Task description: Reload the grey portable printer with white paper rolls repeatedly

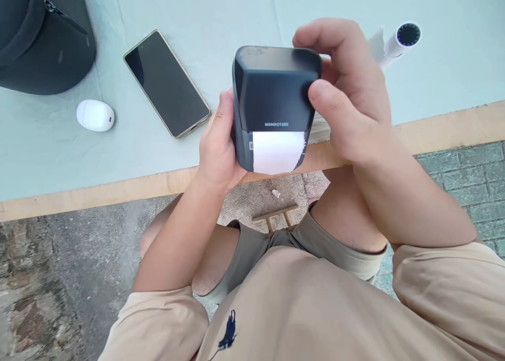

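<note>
Black printer [275,100] between both hands [219,145] [351,98], above the table edge [173,182].

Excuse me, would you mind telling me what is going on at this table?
A person has a dark printer up near the edge of the table. The left hand holds its left side, and the right hand is at its upper right side. White paper shows at its near end. A phone lies on the table to the left.
</note>
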`<state>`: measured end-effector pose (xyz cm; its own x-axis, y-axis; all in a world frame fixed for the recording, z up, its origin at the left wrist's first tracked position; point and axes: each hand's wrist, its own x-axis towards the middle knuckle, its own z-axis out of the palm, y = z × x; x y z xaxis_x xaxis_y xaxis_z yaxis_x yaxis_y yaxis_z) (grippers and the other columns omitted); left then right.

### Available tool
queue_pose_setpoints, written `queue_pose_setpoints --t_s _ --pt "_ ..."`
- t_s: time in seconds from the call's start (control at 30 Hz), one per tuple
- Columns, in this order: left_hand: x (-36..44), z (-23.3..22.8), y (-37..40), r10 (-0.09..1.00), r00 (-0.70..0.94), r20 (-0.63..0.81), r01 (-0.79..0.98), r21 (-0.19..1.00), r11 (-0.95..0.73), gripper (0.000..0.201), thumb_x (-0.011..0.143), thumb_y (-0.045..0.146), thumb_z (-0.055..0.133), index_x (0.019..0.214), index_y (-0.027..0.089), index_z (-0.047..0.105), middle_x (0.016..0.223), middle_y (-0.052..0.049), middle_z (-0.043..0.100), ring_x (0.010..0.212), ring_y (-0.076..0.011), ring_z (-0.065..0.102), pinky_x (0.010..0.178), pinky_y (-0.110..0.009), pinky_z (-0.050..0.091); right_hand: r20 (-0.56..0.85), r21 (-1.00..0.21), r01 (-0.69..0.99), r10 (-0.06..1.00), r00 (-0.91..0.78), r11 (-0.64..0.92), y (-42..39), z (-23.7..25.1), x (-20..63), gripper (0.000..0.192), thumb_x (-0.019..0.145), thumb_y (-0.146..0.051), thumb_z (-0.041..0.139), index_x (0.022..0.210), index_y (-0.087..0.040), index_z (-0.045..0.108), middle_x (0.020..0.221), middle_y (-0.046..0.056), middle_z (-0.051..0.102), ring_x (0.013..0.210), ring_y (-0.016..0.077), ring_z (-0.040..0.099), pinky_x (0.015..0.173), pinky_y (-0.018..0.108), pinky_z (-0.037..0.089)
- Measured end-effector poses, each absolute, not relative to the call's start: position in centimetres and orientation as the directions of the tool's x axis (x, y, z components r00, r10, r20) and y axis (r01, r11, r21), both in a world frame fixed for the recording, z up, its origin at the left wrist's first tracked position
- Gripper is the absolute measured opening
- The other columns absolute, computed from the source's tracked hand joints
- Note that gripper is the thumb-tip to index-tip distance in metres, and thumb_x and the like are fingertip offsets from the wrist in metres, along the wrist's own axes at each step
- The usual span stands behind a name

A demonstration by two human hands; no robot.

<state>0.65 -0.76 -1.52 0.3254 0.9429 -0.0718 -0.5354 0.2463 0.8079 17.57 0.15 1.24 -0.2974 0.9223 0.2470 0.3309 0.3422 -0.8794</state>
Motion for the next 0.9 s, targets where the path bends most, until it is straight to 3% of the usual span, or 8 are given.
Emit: queue_pose_setpoints --t_s 0.13,0.3,0.5,0.67,0.73,0.8,0.9 --pt "0.7 -1.6 -0.7 0.956 0.273 -0.109 -0.579 0.775 0.254 0.037 0.094 0.044 0.029 0.098 0.021 0.058 0.12 -0.007 0.062 0.126 -0.0245 0.051 0.111 -0.037 0.038 0.256 -0.902 0.256 0.909 -0.33 0.347 0.2 1.3 17.6 0.036 0.085 -0.038 0.047 0.12 -0.032 0.047 0.123 -0.004 0.052 0.11 0.0122 0.055 0.098 0.028 0.052" --pt "0.5 -1.3 -0.8 0.957 0.258 -0.13 -0.583 0.77 0.261 0.036 0.095 0.039 0.028 0.102 0.021 0.058 0.113 -0.007 0.064 0.119 -0.0222 0.056 0.109 -0.035 0.04 0.233 -0.903 0.25 0.888 -0.398 0.349 0.1 1.5 17.8 0.044 0.083 -0.036 0.049 0.126 -0.028 0.043 0.127 -0.003 0.049 0.114 0.0113 0.052 0.102 0.029 0.05" --pt "0.4 -1.4 -0.4 0.963 0.239 -0.12 -0.61 0.753 0.245 0.031 0.095 0.035 0.035 0.098 0.021 0.062 0.101 -0.002 0.067 0.115 -0.0214 0.059 0.104 -0.033 0.045 0.224 -0.889 0.258 0.852 -0.473 0.377 0.4 1.3 18.0 0.065 0.078 -0.042 0.056 0.138 -0.035 0.029 0.148 -0.006 0.027 0.14 0.0187 0.03 0.11 0.035 0.048" --pt "0.5 -1.0 -0.1 0.933 0.322 -0.159 -0.648 0.682 0.34 0.042 0.097 0.038 0.027 0.1 0.016 0.062 0.098 -0.006 0.067 0.124 -0.0227 0.053 0.104 -0.034 0.047 0.276 -0.836 0.349 0.873 -0.402 0.424 0.7 0.9 18.0 0.063 0.076 -0.047 0.06 0.133 -0.04 0.034 0.141 -0.007 0.036 0.132 0.0173 0.041 0.104 0.036 0.051" --pt "0.6 -0.6 -0.2 0.918 0.364 -0.157 -0.654 0.659 0.372 0.045 0.096 0.044 0.026 0.1 0.016 0.061 0.099 -0.007 0.067 0.126 -0.0236 0.051 0.103 -0.035 0.047 0.372 -0.784 0.425 0.891 -0.259 0.451 0.6 1.1 17.8 0.057 0.075 -0.049 0.062 0.127 -0.036 0.042 0.133 -0.004 0.044 0.121 0.0164 0.049 0.092 0.032 0.055" --pt "0.7 -0.4 -0.4 0.917 0.376 -0.133 -0.663 0.653 0.366 0.036 0.095 0.042 0.034 0.097 0.017 0.059 0.101 -0.007 0.067 0.128 -0.0236 0.05 0.103 -0.035 0.047 0.474 -0.748 0.479 0.875 -0.102 0.46 0.4 1.6 17.4 0.044 0.075 -0.046 0.063 0.114 -0.03 0.051 0.118 -0.001 0.05 0.09 0.0087 0.057 0.071 0.025 0.053" --pt "0.6 -0.6 -0.7 0.93 0.35 -0.111 -0.668 0.666 0.331 0.016 0.094 0.028 0.044 0.096 0.018 0.056 0.099 -0.005 0.066 0.129 -0.0222 0.049 0.103 -0.034 0.048 0.507 -0.784 0.446 0.86 0.06 0.432 0.2 2.5 16.5 0.015 0.084 -0.032 0.057 0.094 -0.022 0.053 0.103 -0.003 0.048 0.055 -0.0047 0.047 0.049 0.018 0.038"
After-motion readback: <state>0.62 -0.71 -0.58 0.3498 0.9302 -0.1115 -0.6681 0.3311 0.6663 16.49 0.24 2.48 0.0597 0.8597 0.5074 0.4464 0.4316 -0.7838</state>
